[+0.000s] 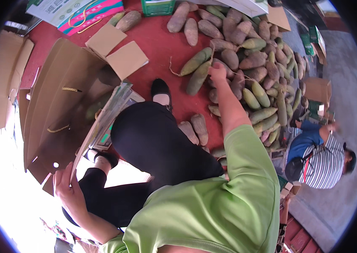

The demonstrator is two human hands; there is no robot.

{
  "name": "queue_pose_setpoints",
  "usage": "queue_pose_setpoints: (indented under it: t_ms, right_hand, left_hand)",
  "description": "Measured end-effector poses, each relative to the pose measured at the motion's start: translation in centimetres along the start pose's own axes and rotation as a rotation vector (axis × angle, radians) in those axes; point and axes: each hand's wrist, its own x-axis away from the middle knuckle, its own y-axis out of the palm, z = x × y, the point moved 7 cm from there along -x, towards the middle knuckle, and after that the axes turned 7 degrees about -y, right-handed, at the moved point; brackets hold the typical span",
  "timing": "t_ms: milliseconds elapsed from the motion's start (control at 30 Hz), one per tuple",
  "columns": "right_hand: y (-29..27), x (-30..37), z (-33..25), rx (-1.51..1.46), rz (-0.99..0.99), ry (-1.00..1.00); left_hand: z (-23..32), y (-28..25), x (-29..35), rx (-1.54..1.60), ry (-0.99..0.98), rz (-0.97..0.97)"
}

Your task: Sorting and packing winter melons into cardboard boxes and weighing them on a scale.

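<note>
My right hand (217,72) is closed at the end of a long green radish (198,79), beside its thin trailing root. Another green radish (195,61) with a stringy root lies just left of it. To the right spreads a big heap of green and purplish radishes (252,61). My left hand (67,189) grips the edge of a large open cardboard box (52,101) with yellow rope handles. Something green shows dimly inside the box; the rest of its inside is in shadow.
Two purplish radishes (199,128) lie on the red floor (157,46) by my knee. Printed cartons (56,12) stand at the far left. At the right, a person in a striped shirt (324,164) is beside the heap, near a small cardboard box (317,89).
</note>
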Motion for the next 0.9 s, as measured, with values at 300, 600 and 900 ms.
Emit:
queue_pose_setpoints:
  t_ms: [300, 600, 900]
  right_hand:
    - [-0.1, -5.3, 0.6, -0.056, -0.173, 0.109]
    - [0.6, 1.3, -5.6, -0.314, -0.316, 0.079]
    - [-2.2, 10.7, -14.8, -0.211, -0.437, -0.095]
  left_hand:
    - [0.4, -0.7, -1.1, 0.071, -0.041, -0.036]
    - [0.4, -1.7, -0.5, 0.02, -0.046, -0.001]
    - [-0.8, -0.8, 0.3, -0.024, 0.029, 0.007]
